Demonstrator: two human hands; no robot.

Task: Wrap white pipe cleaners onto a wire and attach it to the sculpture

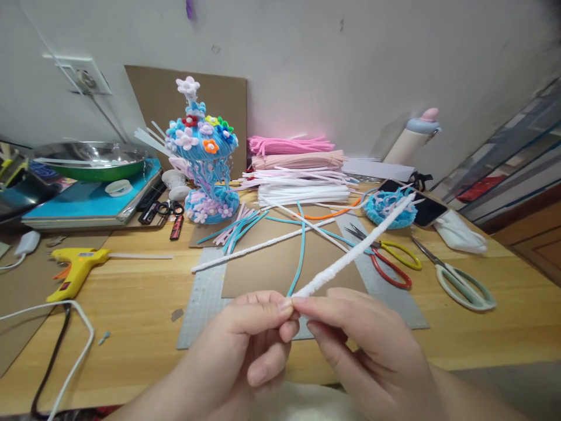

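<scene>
A long white fuzzy rod (350, 255) slants up to the right from my fingertips. My left hand (258, 333) pinches its lower end between thumb and forefinger. My right hand (372, 345) has its fingertips against the same end, touching the left thumb. A thin blue pipe cleaner (302, 251) rises from behind the fingertips; whether it is held cannot be made out. Behind the hands lies a brown board (258, 272) on a grey cutting mat (190, 321). Another white fuzzy rod (245, 250) crosses the board.
A yellow glue gun (79, 269) lies left, with a white cable (90, 327). A blue flowered model (205, 146) stands behind. Pipe cleaner bundles (302, 175) lie at the back. Right are red-handled scissors (390, 275), green-handled scissors (464, 286) and a blue woven piece (385, 217).
</scene>
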